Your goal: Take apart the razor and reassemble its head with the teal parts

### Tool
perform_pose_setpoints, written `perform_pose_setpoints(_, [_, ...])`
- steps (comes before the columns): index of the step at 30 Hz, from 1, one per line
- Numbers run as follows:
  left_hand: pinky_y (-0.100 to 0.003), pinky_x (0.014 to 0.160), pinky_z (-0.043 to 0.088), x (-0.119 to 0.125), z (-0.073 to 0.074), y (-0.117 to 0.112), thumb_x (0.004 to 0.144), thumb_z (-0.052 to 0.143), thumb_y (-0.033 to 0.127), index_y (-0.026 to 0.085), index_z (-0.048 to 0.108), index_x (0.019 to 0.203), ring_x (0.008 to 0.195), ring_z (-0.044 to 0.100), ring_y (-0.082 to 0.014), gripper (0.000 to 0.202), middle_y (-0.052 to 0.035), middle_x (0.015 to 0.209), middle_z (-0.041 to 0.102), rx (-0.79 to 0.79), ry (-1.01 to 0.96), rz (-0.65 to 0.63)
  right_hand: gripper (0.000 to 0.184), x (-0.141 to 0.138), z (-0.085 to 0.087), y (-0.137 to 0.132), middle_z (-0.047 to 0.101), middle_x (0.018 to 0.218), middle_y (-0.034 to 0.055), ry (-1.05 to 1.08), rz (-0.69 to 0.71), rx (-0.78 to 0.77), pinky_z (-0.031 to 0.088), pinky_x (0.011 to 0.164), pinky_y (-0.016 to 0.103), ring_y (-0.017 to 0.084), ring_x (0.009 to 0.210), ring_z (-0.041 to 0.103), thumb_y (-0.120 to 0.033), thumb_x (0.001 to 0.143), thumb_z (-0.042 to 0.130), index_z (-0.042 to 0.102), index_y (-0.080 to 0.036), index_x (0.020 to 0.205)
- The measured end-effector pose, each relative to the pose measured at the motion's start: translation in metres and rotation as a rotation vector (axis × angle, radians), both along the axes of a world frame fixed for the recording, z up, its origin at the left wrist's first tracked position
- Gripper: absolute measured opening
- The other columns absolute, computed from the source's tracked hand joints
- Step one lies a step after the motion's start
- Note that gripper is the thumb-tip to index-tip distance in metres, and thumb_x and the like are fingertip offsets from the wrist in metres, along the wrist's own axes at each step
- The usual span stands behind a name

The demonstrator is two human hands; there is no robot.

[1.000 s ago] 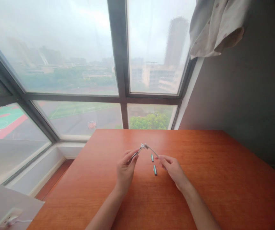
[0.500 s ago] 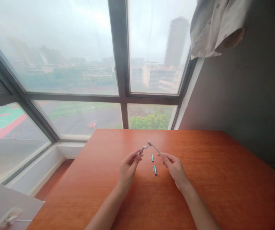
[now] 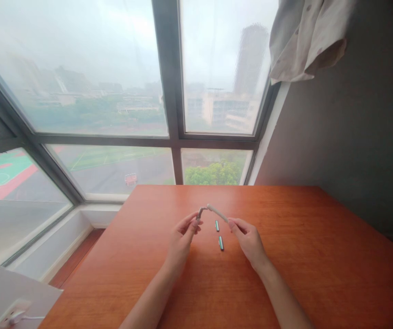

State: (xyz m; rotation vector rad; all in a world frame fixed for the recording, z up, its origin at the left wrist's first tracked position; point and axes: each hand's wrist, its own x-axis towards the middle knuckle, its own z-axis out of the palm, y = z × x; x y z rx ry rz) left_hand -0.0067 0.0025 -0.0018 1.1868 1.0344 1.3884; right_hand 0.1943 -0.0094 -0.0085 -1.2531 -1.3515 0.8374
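Note:
Pinched in the fingers of my left hand [image 3: 182, 238] is a metal razor handle [image 3: 201, 212], its angled head end pointing up and to the right. My right hand [image 3: 249, 240] grips a pale toothbrush [image 3: 218, 213] by its handle. The brush head meets, or nearly meets, the tip of the razor handle above the table; I cannot tell whether they touch. Below and between my hands lie two green-and-dark razor cartridges, a farther one [image 3: 217, 225] and a nearer one [image 3: 220, 243].
The reddish-brown wooden table [image 3: 302, 246] reaches back to a large window with a dark frame [image 3: 172, 141]. A pale shirt [image 3: 306, 41] hangs at the upper right beside a grey wall. At the lower left, a white plug [image 3: 17, 316] sits in a wall socket.
The toothbrush has turned in my right hand, and its head has moved slightly left and down to the razor's tip. The razor handle has tilted and shifted slightly left. The cartridges stay put.

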Motion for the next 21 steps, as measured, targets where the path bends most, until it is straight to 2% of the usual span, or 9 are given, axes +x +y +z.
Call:
perform_pose_setpoints(5, [-0.027,0.061,0.046,0.0022,-0.0014,-0.0013,0.076,0.067,0.039,0.015,0.068,0.108,0.066,0.059,-0.0151,0.039,-0.0101,0.084,0.072,-0.017,-0.003,-0.054,0.047,-0.0016,0.0015,-0.0005,0.060,0.069,0.0027,-0.015,0.023,-0.023,0.041,0.063,0.026,0.019,0.070,0.054,-0.056,0.080,0.053,0.073,-0.015,0.085])
perform_pose_setpoints(14, [-0.027,0.062,0.046,0.0018,0.0004,-0.0017,0.076,0.067,0.039,0.015,0.066,0.110,0.065,0.058,-0.0143,0.041,-0.0097,0.083,0.071,-0.037,-0.041,-0.031,0.044,0.0026,-0.0050,0.0018,0.062,0.069,0.0035,-0.016,0.010,-0.059,0.041,0.062,0.026,0.019,0.068,0.055,-0.052,0.081,0.055,0.074,-0.014,0.091])
perform_pose_setpoints(21, [-0.026,0.062,0.046,0.0004,0.0007,-0.0015,0.076,0.067,0.039,0.015,0.066,0.107,0.066,0.059,-0.0141,0.039,-0.0094,0.083,0.071,-0.070,-0.066,-0.075,0.035,0.0022,0.0019,-0.0006,0.066,0.080,0.0050,0.019,0.037,-0.003,0.043,0.071,0.028,0.021,0.080,0.057,-0.045,0.083,0.055,0.071,-0.016,0.094])
